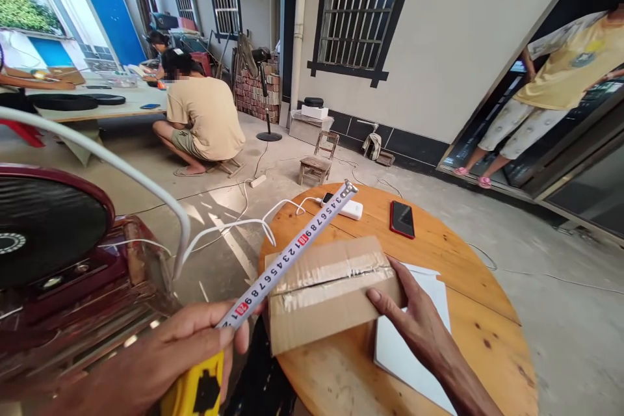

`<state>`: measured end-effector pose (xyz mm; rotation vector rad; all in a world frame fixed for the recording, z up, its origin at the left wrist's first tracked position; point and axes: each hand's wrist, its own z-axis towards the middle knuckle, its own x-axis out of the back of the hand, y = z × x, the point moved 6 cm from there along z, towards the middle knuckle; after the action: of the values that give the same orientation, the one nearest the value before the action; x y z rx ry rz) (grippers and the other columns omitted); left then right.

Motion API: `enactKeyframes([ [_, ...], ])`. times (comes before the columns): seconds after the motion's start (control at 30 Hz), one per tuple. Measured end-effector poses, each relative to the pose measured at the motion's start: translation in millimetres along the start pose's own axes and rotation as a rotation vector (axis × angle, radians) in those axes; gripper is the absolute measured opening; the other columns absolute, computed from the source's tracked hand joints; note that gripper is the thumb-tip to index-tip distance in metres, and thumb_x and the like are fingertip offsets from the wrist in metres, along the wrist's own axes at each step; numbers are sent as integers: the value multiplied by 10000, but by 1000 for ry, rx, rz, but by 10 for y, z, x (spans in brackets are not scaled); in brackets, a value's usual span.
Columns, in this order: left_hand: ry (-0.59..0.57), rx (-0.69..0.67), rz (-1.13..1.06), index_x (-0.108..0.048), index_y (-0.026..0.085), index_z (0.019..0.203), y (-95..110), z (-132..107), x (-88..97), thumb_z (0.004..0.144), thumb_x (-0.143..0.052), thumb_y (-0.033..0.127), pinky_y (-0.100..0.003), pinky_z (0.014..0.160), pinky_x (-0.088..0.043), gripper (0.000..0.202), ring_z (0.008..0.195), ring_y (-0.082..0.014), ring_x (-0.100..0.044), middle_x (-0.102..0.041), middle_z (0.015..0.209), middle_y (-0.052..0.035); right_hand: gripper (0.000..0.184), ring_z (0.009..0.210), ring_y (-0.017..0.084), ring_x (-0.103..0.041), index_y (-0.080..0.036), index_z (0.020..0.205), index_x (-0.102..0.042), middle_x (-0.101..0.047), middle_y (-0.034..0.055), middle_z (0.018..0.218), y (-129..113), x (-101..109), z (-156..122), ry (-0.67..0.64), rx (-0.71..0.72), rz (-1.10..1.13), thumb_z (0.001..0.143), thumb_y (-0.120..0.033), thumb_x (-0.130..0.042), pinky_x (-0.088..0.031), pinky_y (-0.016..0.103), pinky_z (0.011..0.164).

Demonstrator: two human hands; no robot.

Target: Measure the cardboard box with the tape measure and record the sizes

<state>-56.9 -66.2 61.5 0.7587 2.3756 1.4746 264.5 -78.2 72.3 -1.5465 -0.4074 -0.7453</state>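
My left hand (195,338) is closed around a yellow tape measure (201,385), its thumb near the base of the blade. The white blade runs up and to the right above a taped cardboard box (322,322), and its metal hook is past the box's far edge. Gripping the box's right end is my right hand (414,318), thumb on the near face and fingers partly hidden behind. The box is tilted above a round wooden table (487,338). White paper sheets (414,357) lie partly under my right hand.
On the table are a phone in a red case (402,219) and a white power bank (348,208) with a cable. A fan (43,234) stands at left. One person crouches (205,110) at another table; another stands (560,78) in the doorway. A small wooden chair (316,166) is beyond.
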Motion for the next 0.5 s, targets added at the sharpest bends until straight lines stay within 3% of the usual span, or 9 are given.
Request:
enactKeyframes([
  [0.07, -47, 8, -15, -614, 206, 839, 40, 40, -50, 778, -517, 578, -196, 481, -401, 389, 528, -128, -525, -620, 609, -6, 644, 1125, 262, -555, -264, 1342, -375, -580, 60, 1271, 5, 5, 0, 48, 12, 17, 791, -543, -559, -481, 374, 879],
  [0.3, -5, -122, 63, -595, 209, 850, 261, 233, -205, 840, -457, 474, -209, 515, -405, 299, 557, -135, -535, -630, 642, 5, 679, 1184, 287, -502, -210, 1348, -365, -513, 111, 1324, 191, -29, 61, 295, 142, 56, 778, -491, -602, -441, 437, 956],
  [0.4, 36, -245, 161, -596, 209, 849, 338, 437, -216, 851, -440, 411, -234, 598, -427, 255, 628, -158, -559, -624, 669, 6, 625, 1259, 287, -428, -191, 1369, -324, -450, 134, 1376, 316, -179, 13, 394, 267, 18, 830, -400, -561, -361, 491, 1031],
  [0.5, 146, -347, 290, -608, 211, 805, 325, 631, -159, 850, -426, 362, -249, 691, -422, 241, 710, -171, -556, -592, 712, 8, 550, 1320, 279, -349, -198, 1370, -321, -394, 127, 1420, 447, -411, -92, 343, 291, -16, 863, -312, -501, -298, 514, 1074],
])
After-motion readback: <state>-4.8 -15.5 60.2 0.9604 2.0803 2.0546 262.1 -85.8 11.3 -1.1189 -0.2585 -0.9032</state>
